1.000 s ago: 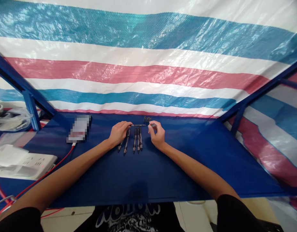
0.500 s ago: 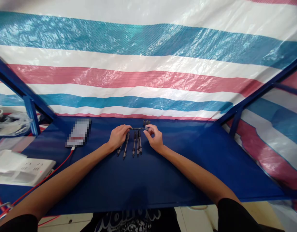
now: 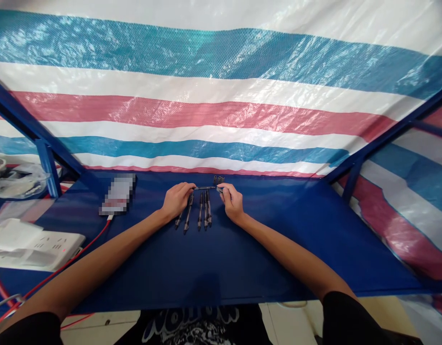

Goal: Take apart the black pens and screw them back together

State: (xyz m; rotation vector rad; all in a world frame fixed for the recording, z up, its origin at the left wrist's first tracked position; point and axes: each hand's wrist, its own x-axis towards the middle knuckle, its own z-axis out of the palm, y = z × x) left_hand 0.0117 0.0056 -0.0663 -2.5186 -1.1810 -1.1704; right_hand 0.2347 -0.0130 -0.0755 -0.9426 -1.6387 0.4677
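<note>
A thin dark pen [image 3: 205, 188] is held level between my two hands, above a blue table. My left hand [image 3: 177, 200] pinches its left end. At its right end my right hand [image 3: 232, 201] has its fingers closed on a small dark part, too small to make out clearly. Several black pens with clear sections [image 3: 200, 212] lie side by side on the table just below, some partly beside my left hand. A few small dark cylindrical pieces [image 3: 215, 179] stand right behind my right hand.
The blue table [image 3: 264, 268] has a striped sheet [image 3: 221, 115] behind it and blue frame bars at both sides. On the left lie a phone [image 3: 118, 194] with a red cable, a white power strip [image 3: 59, 244] and plastic bags [image 3: 19, 182].
The fingers of my right hand have closed together around the small part at the pen's right end. My left hand keeps its hold. The camera view has shifted slightly.
</note>
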